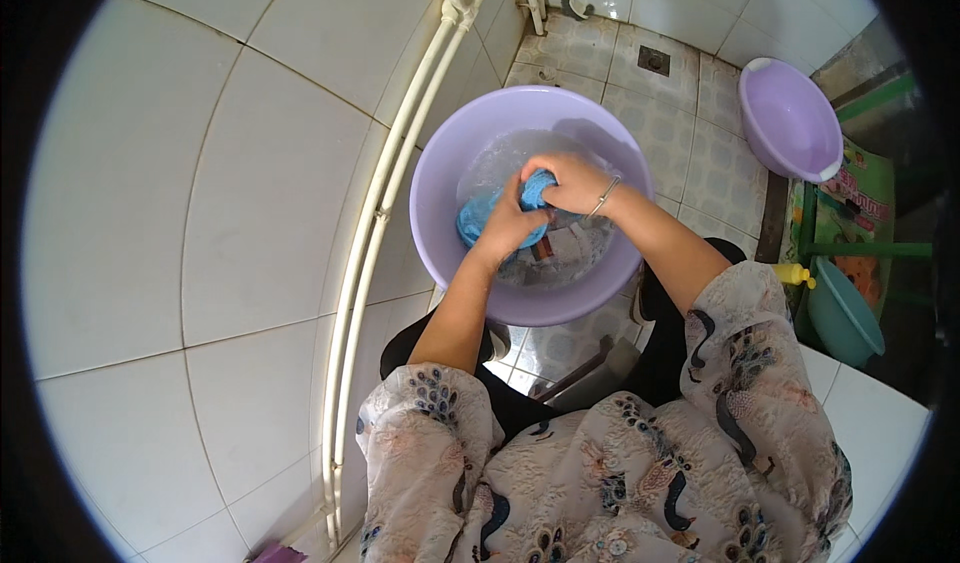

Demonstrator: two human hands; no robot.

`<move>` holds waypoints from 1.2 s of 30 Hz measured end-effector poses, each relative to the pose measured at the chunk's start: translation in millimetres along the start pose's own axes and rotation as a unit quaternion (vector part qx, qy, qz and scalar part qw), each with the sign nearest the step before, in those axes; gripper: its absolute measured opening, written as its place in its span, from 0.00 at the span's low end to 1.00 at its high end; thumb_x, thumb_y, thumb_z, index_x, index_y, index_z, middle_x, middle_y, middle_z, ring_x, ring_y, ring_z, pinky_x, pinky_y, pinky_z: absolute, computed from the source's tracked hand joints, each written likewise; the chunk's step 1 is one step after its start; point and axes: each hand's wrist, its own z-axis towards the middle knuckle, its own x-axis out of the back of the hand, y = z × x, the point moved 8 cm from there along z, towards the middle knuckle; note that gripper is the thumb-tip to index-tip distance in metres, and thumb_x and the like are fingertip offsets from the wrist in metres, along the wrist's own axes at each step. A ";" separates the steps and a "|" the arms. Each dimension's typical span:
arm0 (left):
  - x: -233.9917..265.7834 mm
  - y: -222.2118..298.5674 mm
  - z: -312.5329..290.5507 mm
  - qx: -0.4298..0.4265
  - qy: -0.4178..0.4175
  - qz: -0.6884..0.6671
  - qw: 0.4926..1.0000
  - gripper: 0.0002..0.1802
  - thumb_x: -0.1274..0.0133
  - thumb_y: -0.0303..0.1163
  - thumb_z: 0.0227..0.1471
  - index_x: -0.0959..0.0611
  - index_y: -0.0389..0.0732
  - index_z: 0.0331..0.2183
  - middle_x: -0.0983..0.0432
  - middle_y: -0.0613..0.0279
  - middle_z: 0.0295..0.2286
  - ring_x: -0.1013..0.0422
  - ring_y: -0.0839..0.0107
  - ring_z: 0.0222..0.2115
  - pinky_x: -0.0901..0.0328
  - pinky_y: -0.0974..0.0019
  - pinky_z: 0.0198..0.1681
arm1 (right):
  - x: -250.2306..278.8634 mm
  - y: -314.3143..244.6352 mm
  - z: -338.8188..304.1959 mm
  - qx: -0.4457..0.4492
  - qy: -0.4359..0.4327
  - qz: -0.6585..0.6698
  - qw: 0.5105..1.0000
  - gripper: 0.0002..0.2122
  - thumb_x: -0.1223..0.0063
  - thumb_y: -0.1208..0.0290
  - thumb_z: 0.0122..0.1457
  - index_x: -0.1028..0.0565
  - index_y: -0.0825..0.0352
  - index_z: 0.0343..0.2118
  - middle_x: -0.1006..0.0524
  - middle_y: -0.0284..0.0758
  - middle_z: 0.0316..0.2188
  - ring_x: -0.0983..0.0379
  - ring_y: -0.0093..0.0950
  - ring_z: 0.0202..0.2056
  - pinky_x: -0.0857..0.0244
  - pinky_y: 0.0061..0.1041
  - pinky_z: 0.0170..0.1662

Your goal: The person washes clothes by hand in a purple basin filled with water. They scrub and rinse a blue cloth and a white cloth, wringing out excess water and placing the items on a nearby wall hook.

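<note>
A large purple basin (430,233) in front of me holds cloudy, sudsy water (575,263). Over its middle, a blue cloth (476,219) is bunched up, partly in the water and partly between my hands. My left hand (512,225) has its fingers closed on the cloth from the near left. From the right, my right hand (574,185) grips a wad of the same cloth, its fingertips close to those of the left. A bracelet (603,196) circles my right wrist. Some brown and whitish shape (543,249) shows in the water below; its kind is unclear.
Cream pipes (383,198) run up the tiled wall on my left. At the far right a smaller purple basin (790,118) leans by a green-framed rack. Nearer stand a teal basin (845,308) and a yellow bottle (793,275). A floor drain (654,60) lies beyond.
</note>
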 end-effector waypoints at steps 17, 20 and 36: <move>95.9 -63.2 20.5 0.200 0.141 -0.103 0.964 0.15 0.57 0.37 0.54 0.27 0.34 0.30 0.31 0.58 0.17 0.38 0.72 0.09 0.37 0.69 0.17 | -12.3 98.6 25.5 -0.331 -0.010 0.257 0.908 0.19 0.54 0.63 0.55 0.34 0.67 0.48 0.34 0.42 0.49 0.32 0.39 0.44 0.35 0.33 0.45; 87.6 -98.2 33.2 0.136 0.154 0.079 0.976 0.16 0.56 0.37 0.52 0.25 0.33 0.35 0.26 0.49 0.22 0.29 0.59 0.20 0.34 0.59 0.28 | -23.9 128.2 35.6 -0.222 0.074 -0.097 0.967 0.17 0.58 0.66 0.56 0.33 0.65 0.49 0.30 0.47 0.44 0.33 0.41 0.45 0.39 0.35 0.49; 47.8 -92.0 43.6 0.209 0.143 -0.469 0.846 0.24 0.62 0.41 0.56 0.33 0.32 0.48 0.31 0.52 0.42 0.32 0.60 0.40 0.36 0.63 0.43 | -53.5 -24.5 28.0 -0.035 0.147 0.034 0.988 0.13 0.51 0.60 0.51 0.29 0.68 0.25 0.27 0.44 0.21 0.30 0.43 0.25 0.37 0.36 0.29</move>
